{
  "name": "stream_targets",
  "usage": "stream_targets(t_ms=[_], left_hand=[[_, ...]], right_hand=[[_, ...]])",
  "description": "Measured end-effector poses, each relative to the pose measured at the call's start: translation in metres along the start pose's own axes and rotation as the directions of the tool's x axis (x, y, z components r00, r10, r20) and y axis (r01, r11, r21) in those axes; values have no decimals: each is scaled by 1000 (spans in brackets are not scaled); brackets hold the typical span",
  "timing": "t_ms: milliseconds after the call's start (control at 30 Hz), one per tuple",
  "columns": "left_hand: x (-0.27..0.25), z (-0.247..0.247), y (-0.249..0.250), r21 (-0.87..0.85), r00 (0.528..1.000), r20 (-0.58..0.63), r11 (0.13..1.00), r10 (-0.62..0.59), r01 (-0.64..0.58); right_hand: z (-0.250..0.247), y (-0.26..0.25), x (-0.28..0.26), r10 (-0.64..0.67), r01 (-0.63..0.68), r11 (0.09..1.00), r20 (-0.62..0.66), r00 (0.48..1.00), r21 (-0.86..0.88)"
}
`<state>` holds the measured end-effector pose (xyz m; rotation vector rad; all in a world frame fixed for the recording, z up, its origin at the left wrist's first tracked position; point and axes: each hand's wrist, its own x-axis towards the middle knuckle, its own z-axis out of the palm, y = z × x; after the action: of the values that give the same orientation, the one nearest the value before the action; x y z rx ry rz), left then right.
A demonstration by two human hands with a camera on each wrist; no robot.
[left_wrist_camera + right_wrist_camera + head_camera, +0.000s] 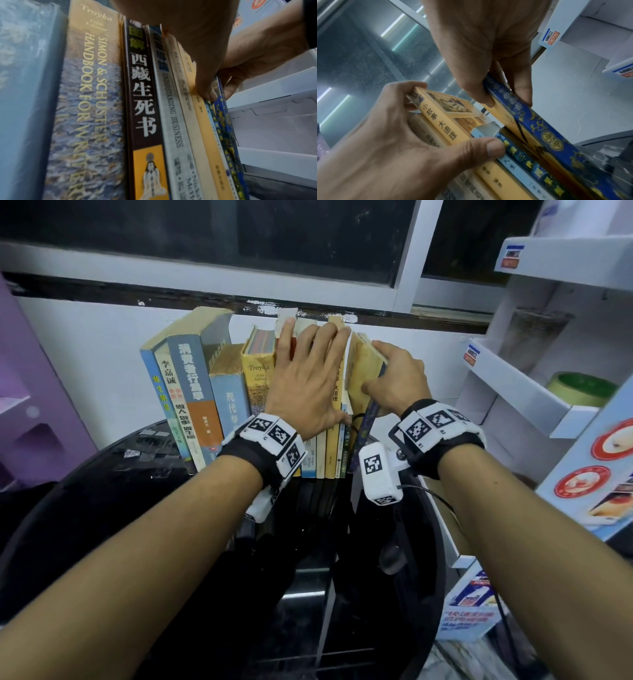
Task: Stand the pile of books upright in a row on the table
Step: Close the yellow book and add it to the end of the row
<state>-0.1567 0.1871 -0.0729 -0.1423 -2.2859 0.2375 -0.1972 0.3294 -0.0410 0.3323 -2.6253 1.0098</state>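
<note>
A row of books (191, 392) stands upright on the black table (102, 501) against the white wall. My left hand (329, 371) lies over the thin middle books. Its fingers curl over their tops and its thumb (489, 147) presses a light-blue spine beside the yellow book (445, 129). My right hand (383, 371) pinches the last book on the right, a blue patterned book (539, 128), between thumb and fingers. That book leans a little to the right, with a gap between it and the row. The Troyka handbook (85, 94) stands left of my left hand.
White display shelves (513, 395) stand close on the right and hold a roll of green tape (582, 388). A purple cabinet (34, 405) is on the left. A window sill runs just above the books. Bare black table top lies in front of the row.
</note>
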Motion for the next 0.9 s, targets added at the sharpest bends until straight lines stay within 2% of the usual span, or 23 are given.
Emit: stream_targets(t_ms=[267, 533, 700, 900], left_hand=[[3, -4, -6, -86, 998, 49, 996, 30, -26], [1, -6, -5, -125, 998, 65, 992, 4, 4], [1, -6, -5, -133, 998, 65, 991, 8, 0], [0, -6, -5, -129, 999, 52, 992, 8, -1]], right_hand=[[7, -1, -6, -21, 21, 999, 20, 1000, 32], [2, -1, -13, -38, 38, 999, 14, 999, -19], [8, -5, -6, -4, 7, 997, 37, 999, -78], [6, -8, 12, 60, -55, 997, 99, 993, -53]])
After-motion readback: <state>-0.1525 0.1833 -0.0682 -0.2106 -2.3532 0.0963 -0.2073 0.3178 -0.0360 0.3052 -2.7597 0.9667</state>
